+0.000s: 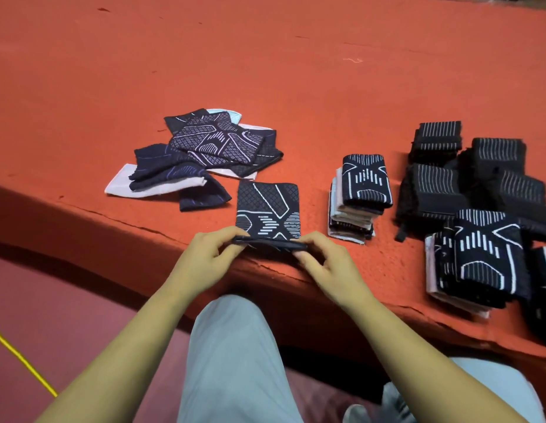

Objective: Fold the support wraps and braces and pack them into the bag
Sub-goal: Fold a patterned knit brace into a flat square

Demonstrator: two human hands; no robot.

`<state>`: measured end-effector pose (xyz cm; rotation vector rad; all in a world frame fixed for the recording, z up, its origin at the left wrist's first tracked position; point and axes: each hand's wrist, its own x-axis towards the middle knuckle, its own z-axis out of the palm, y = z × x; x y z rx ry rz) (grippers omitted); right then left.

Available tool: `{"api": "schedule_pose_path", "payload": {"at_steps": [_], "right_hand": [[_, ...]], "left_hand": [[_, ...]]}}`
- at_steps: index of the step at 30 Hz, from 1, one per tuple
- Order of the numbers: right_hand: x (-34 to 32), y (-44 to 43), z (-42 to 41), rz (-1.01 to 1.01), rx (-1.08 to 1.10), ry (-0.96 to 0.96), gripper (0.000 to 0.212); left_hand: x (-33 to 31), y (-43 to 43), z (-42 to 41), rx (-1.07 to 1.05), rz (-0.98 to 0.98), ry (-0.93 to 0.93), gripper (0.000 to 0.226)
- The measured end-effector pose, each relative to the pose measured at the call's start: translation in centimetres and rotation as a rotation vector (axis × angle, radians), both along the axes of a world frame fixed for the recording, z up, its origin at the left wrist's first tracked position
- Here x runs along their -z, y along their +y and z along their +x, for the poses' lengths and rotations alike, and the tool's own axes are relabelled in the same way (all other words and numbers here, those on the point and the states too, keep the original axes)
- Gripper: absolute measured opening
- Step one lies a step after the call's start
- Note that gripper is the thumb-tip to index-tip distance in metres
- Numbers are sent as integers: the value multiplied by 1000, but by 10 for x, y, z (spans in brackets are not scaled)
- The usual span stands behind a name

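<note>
Your left grip (pixel 210 254) and right grip (pixel 323 261) both pinch the near edge of a patterned brace (pixel 267 209) on the worktop (pixel 296 71); folded stack (pixel 360 190) beyond-right.

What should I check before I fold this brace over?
1. Left hand pinches the near edge of the brace: ok.
2. Right hand pinches the same edge: ok.
3. Brace lies flat on the table: ok.
4. Brace does not overlap the unfolded pile: ok.
5. Folded stack stands tidy: ok.
6. Bag in view: not ok, none visible.
</note>
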<state>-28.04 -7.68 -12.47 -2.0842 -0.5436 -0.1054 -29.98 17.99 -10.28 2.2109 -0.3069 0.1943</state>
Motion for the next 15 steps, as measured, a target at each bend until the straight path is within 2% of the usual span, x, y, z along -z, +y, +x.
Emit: {"api": "schedule_pose_path", "payload": {"at_steps": [3,6,11,15], "right_hand": [[-2,-1,2,143,22,69,5],[-2,1,2,204,44,102,5],[-3,12,7,247,132,174,13],[-2,22,13,203,257,142,16]], "left_hand": [[-2,-4,0,10,-103,47,19],[1,-9,2,-46,-107,71,12],[4,-22,5,-192,-139,142,13],[11,-23,13,-320,-106,151,13]]}}
